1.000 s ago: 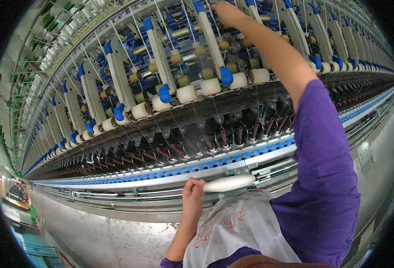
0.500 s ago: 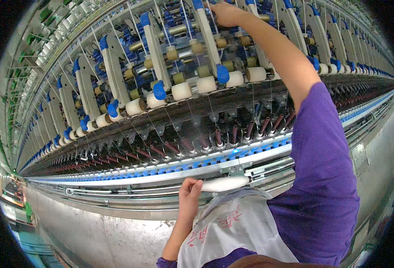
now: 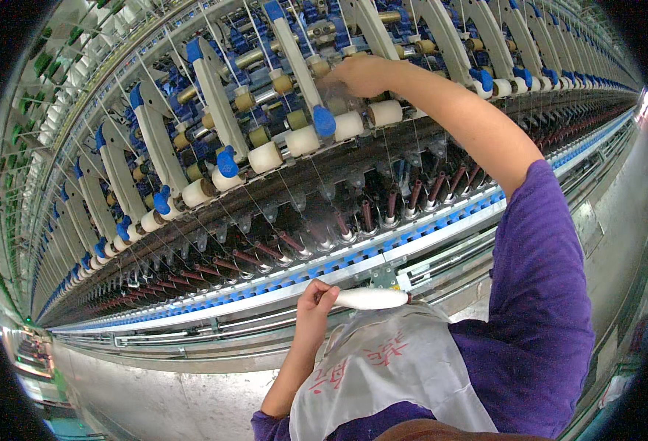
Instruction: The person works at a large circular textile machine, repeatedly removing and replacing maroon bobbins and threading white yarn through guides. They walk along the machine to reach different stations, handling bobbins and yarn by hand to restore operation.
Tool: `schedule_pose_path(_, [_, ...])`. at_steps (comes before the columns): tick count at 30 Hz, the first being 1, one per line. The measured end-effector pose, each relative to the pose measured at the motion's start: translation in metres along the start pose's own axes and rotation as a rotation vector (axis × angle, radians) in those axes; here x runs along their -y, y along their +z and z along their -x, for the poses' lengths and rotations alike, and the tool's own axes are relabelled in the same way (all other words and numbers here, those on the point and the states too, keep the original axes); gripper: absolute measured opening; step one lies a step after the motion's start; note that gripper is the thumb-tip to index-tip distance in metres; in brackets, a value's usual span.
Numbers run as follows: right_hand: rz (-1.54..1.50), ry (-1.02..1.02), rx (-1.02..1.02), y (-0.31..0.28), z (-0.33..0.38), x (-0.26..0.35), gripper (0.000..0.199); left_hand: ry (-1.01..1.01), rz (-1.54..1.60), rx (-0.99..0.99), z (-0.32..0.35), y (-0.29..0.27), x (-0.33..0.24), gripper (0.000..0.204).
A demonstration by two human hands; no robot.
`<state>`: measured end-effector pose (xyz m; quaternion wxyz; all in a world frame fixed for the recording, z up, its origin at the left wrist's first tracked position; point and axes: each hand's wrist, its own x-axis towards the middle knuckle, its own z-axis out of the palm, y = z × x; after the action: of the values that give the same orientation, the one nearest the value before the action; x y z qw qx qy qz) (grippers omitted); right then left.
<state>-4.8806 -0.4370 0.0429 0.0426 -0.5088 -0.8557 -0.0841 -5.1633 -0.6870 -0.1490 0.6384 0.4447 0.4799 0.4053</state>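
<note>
My left hand [image 3: 315,303] is closed round the narrow left end of a white spindle-shaped bobbin of yarn [image 3: 372,298], held level in front of my apron [image 3: 383,349]. Over the spinning frame, my right hand [image 3: 362,76] reaches in among the rollers, just right of a pale arm with a blue tip [image 3: 324,121]. Its fingers are drawn together and a little blurred; whatever is in them is too small to make out. Below that hand sit white rollers [image 3: 349,126], with thin yarns running down from them.
A row of dark red spindles [image 3: 367,214] stands under the rollers. In front run a blue-and-white rail [image 3: 280,281] and metal rods [image 3: 214,332]. A metal panel [image 3: 184,397] forms the machine's lower front. Pale arms [image 3: 217,103] repeat along both sides.
My right hand has come down from the top of the pale arms to just above the white rollers. The left hand still holds the bobbin at nearly the same spot. The view has shifted slightly.
</note>
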Motion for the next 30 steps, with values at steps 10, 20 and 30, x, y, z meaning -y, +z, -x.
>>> schedule_pose_path(10, [-0.084,0.000,-0.113,0.002,-0.005,-0.005,0.030,-0.022,-0.027,-0.025,0.005,-0.009,0.000,0.013])
schedule_pose_path(20, [0.107,-0.016,0.060,0.002,0.001,0.006,0.042,-0.021,-0.084,0.002,0.005,-0.006,0.001,0.013])
schedule_pose_path(30, [0.183,-0.017,0.080,-0.004,0.003,0.015,0.032,-0.110,0.320,0.786,-0.002,0.094,-0.043,0.013])
